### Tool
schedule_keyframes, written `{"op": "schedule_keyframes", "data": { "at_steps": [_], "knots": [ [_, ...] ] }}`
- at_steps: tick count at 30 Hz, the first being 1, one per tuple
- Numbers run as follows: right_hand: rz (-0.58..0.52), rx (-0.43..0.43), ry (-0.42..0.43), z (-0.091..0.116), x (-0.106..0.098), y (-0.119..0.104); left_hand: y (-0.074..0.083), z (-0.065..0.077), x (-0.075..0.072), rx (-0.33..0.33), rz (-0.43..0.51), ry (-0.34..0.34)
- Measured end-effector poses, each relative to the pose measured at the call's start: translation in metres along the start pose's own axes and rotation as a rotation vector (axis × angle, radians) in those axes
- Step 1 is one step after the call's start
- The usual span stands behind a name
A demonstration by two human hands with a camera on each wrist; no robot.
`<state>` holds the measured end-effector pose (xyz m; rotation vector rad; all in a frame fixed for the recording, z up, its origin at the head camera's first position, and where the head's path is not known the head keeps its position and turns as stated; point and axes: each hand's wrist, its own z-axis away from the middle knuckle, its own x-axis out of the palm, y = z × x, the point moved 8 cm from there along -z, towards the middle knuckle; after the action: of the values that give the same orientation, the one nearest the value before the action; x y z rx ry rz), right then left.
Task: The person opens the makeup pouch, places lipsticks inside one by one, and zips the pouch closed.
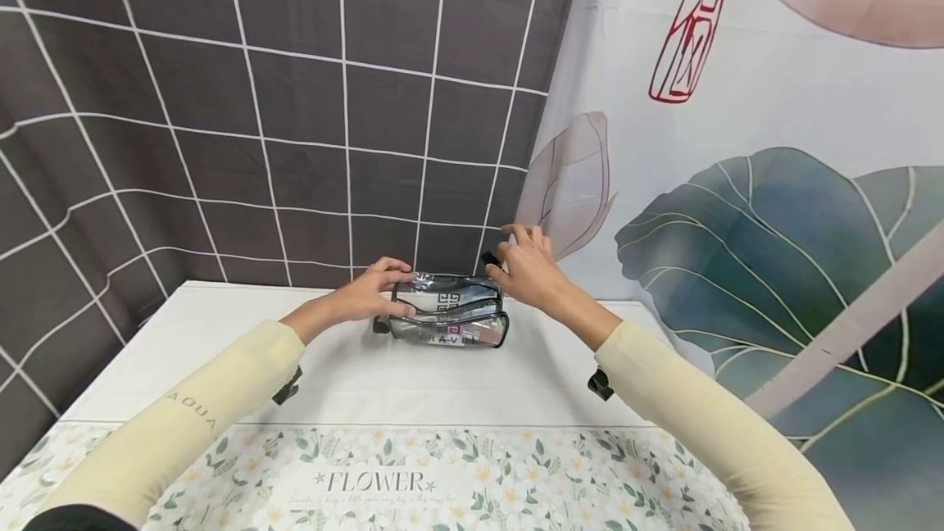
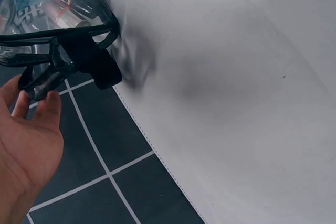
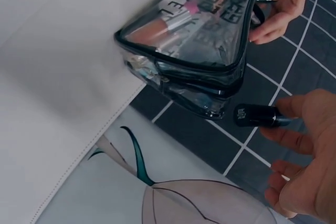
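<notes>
A clear zip pouch (image 1: 460,319) with black piping and the printed word TRAVEL stands near the back edge of the white table. My left hand (image 1: 366,293) grips its left end, with the thumb at the front and the fingers behind. In the right wrist view my right hand (image 3: 304,140) pinches a short black lipstick tube (image 3: 257,115) between thumb and forefinger, beside the pouch's right end and apart from it. Inside the pouch lie several cosmetics, among them a tube with a pinkish-orange part (image 3: 149,32). A black strap tab (image 2: 102,69) hangs from the pouch's left end.
The white table (image 1: 332,383) ends at the back against a dark grid-patterned cloth (image 1: 295,88). A floral mat (image 1: 516,474) marked FLOWER covers the front. On the right hangs a white cloth with printed leaves (image 1: 774,252).
</notes>
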<state>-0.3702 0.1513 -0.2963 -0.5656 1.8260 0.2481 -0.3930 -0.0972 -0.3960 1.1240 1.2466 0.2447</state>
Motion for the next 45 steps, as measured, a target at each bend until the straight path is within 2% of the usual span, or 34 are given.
{"op": "schedule_keyframes", "data": {
  "at_steps": [6, 13, 22, 35, 45],
  "knots": [
    [0.008, -0.013, -0.025, -0.003, 0.004, -0.008, 0.001, 0.0, 0.0, -0.008, 0.012, -0.002],
    [0.024, -0.075, -0.061, -0.007, 0.012, -0.02, -0.002, 0.0, 0.0, -0.005, 0.016, -0.005],
    [0.051, -0.106, -0.136, -0.009, 0.025, -0.033, -0.002, 0.001, -0.002, -0.01, 0.019, 0.0],
    [0.161, -0.133, -0.164, -0.006, 0.037, -0.038, -0.002, 0.0, 0.0, -0.003, 0.018, 0.001],
    [0.1, -0.119, -0.154, -0.005, 0.032, -0.033, 0.0, -0.001, -0.001, -0.001, 0.0, -0.006]
  ]
}}
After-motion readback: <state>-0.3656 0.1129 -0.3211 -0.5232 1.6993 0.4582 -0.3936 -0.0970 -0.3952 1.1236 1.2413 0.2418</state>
